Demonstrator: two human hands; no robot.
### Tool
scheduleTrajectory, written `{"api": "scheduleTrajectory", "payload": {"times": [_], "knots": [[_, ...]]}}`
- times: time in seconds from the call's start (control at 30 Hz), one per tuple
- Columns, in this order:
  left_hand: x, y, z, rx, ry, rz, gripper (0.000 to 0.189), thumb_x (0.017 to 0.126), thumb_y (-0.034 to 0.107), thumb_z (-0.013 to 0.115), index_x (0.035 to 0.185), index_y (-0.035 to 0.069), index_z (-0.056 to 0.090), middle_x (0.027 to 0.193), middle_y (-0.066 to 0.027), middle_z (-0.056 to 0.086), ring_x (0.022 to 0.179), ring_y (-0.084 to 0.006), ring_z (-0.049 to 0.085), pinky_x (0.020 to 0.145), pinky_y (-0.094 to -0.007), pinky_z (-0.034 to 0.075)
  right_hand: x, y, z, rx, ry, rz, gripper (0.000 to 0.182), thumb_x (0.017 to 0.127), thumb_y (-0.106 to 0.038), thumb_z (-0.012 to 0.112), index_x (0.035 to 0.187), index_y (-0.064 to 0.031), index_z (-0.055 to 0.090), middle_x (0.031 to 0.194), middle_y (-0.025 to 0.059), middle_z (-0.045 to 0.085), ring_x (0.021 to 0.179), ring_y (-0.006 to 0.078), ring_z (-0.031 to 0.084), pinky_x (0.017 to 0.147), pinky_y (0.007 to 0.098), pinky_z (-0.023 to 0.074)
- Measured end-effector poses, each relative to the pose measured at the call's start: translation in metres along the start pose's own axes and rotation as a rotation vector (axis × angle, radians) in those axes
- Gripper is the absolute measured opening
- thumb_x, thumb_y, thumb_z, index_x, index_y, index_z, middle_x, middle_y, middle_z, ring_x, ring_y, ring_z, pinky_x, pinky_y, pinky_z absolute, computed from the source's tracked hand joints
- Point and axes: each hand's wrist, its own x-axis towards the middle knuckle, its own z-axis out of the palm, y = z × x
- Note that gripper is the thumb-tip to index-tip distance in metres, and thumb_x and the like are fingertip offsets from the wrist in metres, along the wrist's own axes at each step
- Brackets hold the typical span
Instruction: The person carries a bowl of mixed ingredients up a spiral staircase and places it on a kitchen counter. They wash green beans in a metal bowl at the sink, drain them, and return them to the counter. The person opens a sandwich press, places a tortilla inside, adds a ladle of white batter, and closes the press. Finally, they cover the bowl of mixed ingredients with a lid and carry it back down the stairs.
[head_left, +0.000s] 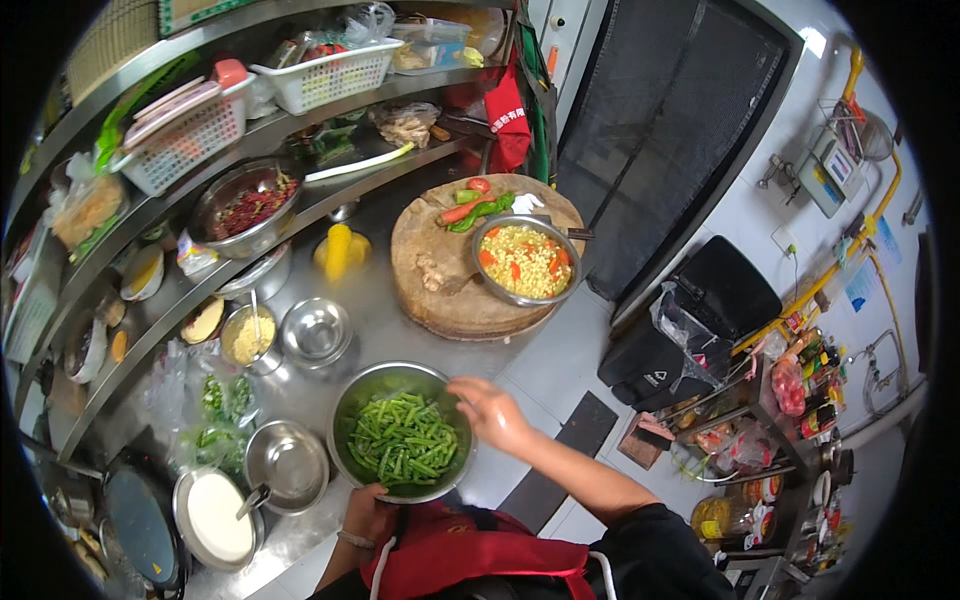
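Observation:
A stainless steel bowl (341, 405) of cut green beans (405, 439) is right in front of my body, at the counter's edge. My left hand (369, 511) grips the near rim, its fingers partly hidden beneath the bowl. Over the right side of the rim is my right hand (491, 412), fingers bent inward and slightly blurred. Whether those fingers pinch the rim or only hover there, I cannot tell. Just left of the beans stands an empty steel bowl (289, 465). Beyond it, a basin of white batter or liquid (220, 517) has a metal utensil resting in it.
A round wooden chopping block (435, 307) carries a bowl of corn kernels and carrot (525, 262), peppers (484, 212) and a cleaver. Corn (339, 244), minced garlic (251, 337) and another steel bowl (317, 330) stand on the counter. Shelves with baskets (330, 75) curve along the left; a black bin (667, 360) stands right.

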Motion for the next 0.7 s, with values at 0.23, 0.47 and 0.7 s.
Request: {"api": "scheduleTrajectory", "payload": {"times": [0.23, 0.47, 0.7], "knots": [[0.069, -0.01, -0.004, -0.091, -0.027, -0.028, 0.045, 0.069, 0.004, 0.042, 0.111, -0.011, 0.037, 0.107, -0.0243, 0.048, 0.097, -0.0393, 0.049, 0.081, -0.0472, 0.045, 0.053, 0.146, -0.1, 0.017, 0.284, 0.495, 0.036, 0.067, 0.004, 0.059, 0.101, -0.0024, 0.051, 0.092, 0.0149, 0.053, 0.084, 0.0244, 0.056, 0.07, 0.0319, 0.0475], [0.038, -0.014, 0.047, -0.068, -0.137, 0.2, 0.05, 0.086, 0.032, 0.043, 0.126, 0.003, 0.031, 0.127, -0.0122, 0.037, 0.116, -0.0267, 0.037, 0.098, -0.0404, 0.028, 0.121, 0.26, -0.102, -0.272, -0.061, 0.545, 0.108, 0.053, -0.053, 0.071, 0.131, -0.0029, 0.017, 0.129, 0.0269, 0.023, 0.119, 0.039, 0.027, 0.098, 0.0403, 0.0249], [0.008, -0.07, 0.032, -0.292, 0.384, 0.525, 0.051, 0.082, 0.042, 0.05, 0.118, 0.007, 0.04, 0.113, -0.015, 0.043, 0.102, -0.0279, 0.045, 0.086, -0.0406, 0.04, 0.135, 0.217, -0.108, -0.208, -0.607, 0.326, 0.108, 0.05, -0.043, 0.077, 0.133, -0.0224, 0.011, 0.13, 0.0341, 0.009, 0.123, 0.0444, 0.014, 0.1, 0.0447, 0.0221]]}}
